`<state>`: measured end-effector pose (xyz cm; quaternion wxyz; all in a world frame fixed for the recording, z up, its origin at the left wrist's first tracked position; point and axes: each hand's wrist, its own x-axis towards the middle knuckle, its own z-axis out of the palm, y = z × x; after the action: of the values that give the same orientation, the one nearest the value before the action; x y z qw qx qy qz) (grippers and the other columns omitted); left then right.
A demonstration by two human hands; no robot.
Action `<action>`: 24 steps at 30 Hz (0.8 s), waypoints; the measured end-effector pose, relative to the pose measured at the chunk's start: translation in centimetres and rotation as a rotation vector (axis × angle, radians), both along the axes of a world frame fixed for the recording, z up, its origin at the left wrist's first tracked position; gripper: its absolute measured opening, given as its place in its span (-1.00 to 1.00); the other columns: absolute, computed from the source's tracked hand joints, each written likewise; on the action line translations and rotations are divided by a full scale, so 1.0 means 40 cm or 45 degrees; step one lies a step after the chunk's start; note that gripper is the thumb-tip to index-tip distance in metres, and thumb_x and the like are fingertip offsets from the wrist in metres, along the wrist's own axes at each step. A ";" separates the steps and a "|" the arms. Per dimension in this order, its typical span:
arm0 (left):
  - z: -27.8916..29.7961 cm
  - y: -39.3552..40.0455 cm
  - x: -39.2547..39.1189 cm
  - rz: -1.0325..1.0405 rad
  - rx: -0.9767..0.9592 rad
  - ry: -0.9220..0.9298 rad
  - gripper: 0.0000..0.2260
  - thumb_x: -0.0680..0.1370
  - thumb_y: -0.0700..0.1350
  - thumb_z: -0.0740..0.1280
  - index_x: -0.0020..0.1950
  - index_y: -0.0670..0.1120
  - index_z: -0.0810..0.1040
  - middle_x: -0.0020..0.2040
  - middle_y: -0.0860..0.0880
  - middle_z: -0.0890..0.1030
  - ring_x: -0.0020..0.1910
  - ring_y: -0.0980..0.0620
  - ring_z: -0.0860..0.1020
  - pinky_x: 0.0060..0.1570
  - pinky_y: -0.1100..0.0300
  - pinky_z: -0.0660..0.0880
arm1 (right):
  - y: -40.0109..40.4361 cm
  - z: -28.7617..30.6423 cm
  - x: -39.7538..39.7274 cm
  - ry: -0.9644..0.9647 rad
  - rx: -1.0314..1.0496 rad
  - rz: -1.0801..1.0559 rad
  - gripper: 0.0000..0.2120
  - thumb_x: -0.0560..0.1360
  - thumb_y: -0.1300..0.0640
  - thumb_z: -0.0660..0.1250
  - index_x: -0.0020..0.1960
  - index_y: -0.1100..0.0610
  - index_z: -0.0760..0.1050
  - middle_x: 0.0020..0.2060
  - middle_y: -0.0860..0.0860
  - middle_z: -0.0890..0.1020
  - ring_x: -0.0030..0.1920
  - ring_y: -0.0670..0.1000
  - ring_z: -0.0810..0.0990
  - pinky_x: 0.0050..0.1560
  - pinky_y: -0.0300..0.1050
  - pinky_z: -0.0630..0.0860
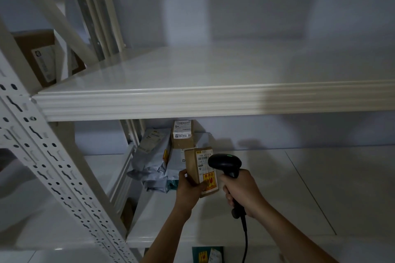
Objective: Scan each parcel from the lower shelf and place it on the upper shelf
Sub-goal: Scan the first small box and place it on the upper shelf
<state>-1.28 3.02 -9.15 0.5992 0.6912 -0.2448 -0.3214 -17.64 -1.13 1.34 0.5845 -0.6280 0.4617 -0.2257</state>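
A glossy, smooth, cream-painted metal upper shelf [192, 74] reflects dim light. Beneath it, the smooth painted lower shelf [277, 188] carries crinkled grey plastic mailer bags [149, 162] and a matt brown cardboard box [182, 136] with a paper label. A small matt brown cardboard parcel [198, 168] bears paper stickers. The black plastic handheld scanner [225, 164] looks smooth and slightly shiny. A perforated white metal upright [42, 156] appears matt.

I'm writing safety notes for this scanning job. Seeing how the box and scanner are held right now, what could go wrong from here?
1. The left hand grips the box only by its lower corner, so it may tip or slip when lifted to the upper shelf.
2. The scanner sits very close over the label and the light is dim, so the scan may fail.
3. The cable hanging below the right hand could snag.
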 end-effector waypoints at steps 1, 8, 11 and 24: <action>-0.003 -0.001 0.003 -0.003 0.005 0.000 -0.51 0.44 -0.30 0.47 0.27 -0.07 0.34 0.21 -0.04 0.60 0.14 -0.04 0.61 -0.16 0.25 0.63 | 0.000 0.000 0.000 0.000 0.001 -0.001 -0.77 0.43 0.19 0.28 -0.41 0.17 0.44 -0.53 0.09 0.46 -0.56 0.04 0.38 -0.42 -0.12 0.39; -0.013 -0.001 0.012 -0.008 0.041 -0.010 -0.50 0.43 -0.29 0.47 0.28 -0.04 0.34 0.18 0.00 0.58 0.12 -0.01 0.59 -0.25 0.36 0.55 | -0.006 0.002 0.006 -0.001 -0.016 0.012 -0.74 0.44 0.18 0.28 -0.42 0.16 0.43 -0.53 0.08 0.46 -0.54 0.04 0.39 -0.42 -0.12 0.39; -0.019 -0.003 0.016 -0.010 0.039 -0.009 -0.48 0.42 -0.27 0.48 0.29 -0.05 0.35 0.19 0.00 0.59 0.14 -0.02 0.59 -0.22 0.34 0.57 | -0.007 0.001 0.006 0.003 -0.013 0.024 -0.73 0.45 0.19 0.27 -0.43 0.16 0.42 -0.53 0.08 0.45 -0.55 0.04 0.38 -0.43 -0.13 0.38; -0.018 0.002 0.023 -0.009 0.080 0.028 -0.49 0.43 -0.31 0.47 0.28 -0.06 0.35 0.19 -0.03 0.59 0.17 -0.05 0.59 -0.21 0.28 0.59 | -0.015 -0.013 0.009 -0.051 0.044 0.012 -0.75 0.45 0.21 0.29 -0.40 0.17 0.43 -0.52 0.09 0.45 -0.55 0.03 0.36 -0.46 -0.15 0.35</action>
<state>-0.37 3.08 -9.86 0.5786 0.7052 -0.2306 -0.3388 -17.28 -1.73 0.80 0.6055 -0.6153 0.4506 -0.2274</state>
